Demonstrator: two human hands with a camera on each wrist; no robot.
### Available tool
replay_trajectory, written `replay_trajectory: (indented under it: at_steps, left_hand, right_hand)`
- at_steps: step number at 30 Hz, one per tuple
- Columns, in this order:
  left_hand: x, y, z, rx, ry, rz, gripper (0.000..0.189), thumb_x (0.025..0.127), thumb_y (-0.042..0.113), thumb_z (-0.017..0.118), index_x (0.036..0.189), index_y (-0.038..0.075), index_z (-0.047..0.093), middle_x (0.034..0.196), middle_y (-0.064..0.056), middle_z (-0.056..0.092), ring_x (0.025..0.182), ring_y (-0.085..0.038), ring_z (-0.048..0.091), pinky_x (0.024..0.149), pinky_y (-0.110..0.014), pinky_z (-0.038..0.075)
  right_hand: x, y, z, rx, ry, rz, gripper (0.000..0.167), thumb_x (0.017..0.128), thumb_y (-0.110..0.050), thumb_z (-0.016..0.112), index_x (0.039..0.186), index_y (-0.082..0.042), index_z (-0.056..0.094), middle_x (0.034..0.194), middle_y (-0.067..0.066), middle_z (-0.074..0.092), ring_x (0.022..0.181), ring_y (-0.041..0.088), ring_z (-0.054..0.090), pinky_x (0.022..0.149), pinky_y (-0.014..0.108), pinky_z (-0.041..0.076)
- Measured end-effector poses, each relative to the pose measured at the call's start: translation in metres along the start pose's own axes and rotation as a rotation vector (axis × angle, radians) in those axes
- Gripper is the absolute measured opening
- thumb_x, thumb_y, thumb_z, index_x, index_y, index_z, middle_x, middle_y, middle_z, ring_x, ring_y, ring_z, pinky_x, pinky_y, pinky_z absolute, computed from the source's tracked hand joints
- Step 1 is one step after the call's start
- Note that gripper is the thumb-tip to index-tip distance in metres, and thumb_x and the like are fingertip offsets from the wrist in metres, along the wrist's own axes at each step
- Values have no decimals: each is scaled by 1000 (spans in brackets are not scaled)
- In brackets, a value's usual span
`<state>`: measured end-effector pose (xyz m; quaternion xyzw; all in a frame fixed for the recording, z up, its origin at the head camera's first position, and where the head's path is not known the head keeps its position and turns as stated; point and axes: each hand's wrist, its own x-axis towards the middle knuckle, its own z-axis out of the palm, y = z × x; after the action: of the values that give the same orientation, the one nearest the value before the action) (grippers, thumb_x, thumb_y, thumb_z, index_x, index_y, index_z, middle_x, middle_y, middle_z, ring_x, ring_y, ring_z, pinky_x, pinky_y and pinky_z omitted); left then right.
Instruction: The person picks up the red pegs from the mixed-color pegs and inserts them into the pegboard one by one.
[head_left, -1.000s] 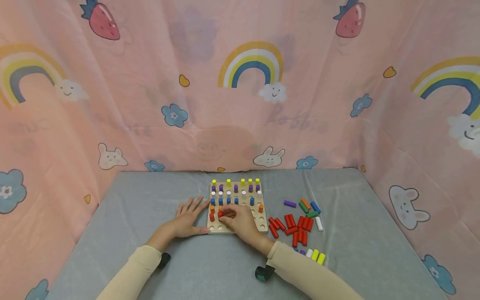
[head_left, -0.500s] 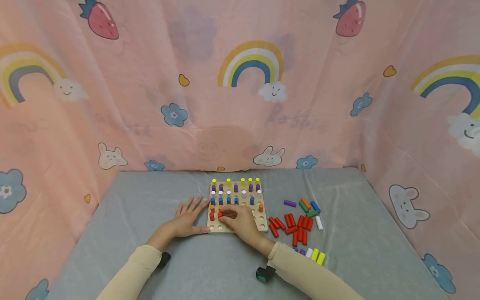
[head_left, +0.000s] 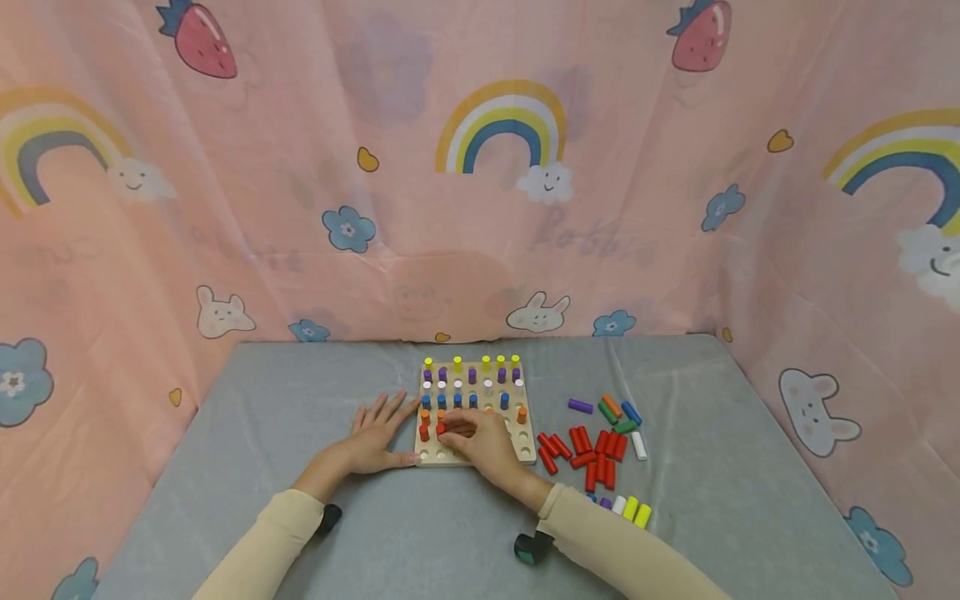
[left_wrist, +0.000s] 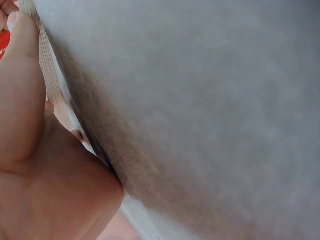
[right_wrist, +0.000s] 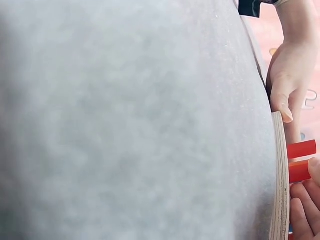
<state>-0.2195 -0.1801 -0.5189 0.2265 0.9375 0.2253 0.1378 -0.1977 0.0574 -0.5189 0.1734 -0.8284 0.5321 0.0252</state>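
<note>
A wooden pegboard (head_left: pixel 531 450) lies on the table with rows of coloured pegs standing in it. My left hand (head_left: pixel 372 439) rests at its left side, fingers spread and straight, thumb at the front left corner. With thumb and fingers, my right hand (head_left: pixel 486 446) pinches a red peg (head_left: pixel 441 429) that stands at the second place of the red row. Another red peg (head_left: pixel 423 433) stands just left of it. In the right wrist view, the pinched red peg (right_wrist: pixel 299 172) stands against the board, its end under my thumb. My right hand covers part of the red and orange rows.
Several loose red pegs (head_left: pixel 600 471) lie on the grey table (head_left: pixel 420 542) right of the board. Beyond them are purple, green, orange, blue and white pegs. Yellow pegs (head_left: pixel 642 517) and a few others lie close to my right forearm. A pink curtain (head_left: pixel 480 250) encloses the back.
</note>
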Motion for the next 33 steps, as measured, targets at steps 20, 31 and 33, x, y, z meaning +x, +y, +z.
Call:
replay_trajectory:
  at_steps: [20, 31, 33]
  left_hand:
    - [-2, 2, -1, -11, 6, 13, 100, 83, 70, 62, 160, 26, 17, 168, -17, 9, 153, -48, 0, 115, -74, -4]
    - [-3, 9, -6, 19, -23, -28, 96, 86, 57, 68, 160, 22, 17, 168, -16, 8, 153, -47, 0, 116, -72, -1]
    - [-3, 10, -7, 33, -28, -38, 96, 87, 56, 68, 160, 23, 16, 168, -15, 7, 154, -46, -1, 117, -72, -1]
  right_hand:
    - [-3, -11, -21, -3, 32, 21, 22, 85, -14, 78, 105, -7, 75, 99, 6, 78, 86, 14, 74, 74, 17, 57]
    - [-7, -8, -60, 36, 18, 54, 27, 83, -12, 79, 108, -3, 74, 101, 13, 77, 87, 21, 75, 75, 18, 57]
    - [-9, -8, -70, 40, 11, 67, 29, 83, -13, 79, 110, -2, 73, 102, 14, 77, 88, 22, 75, 75, 18, 57]
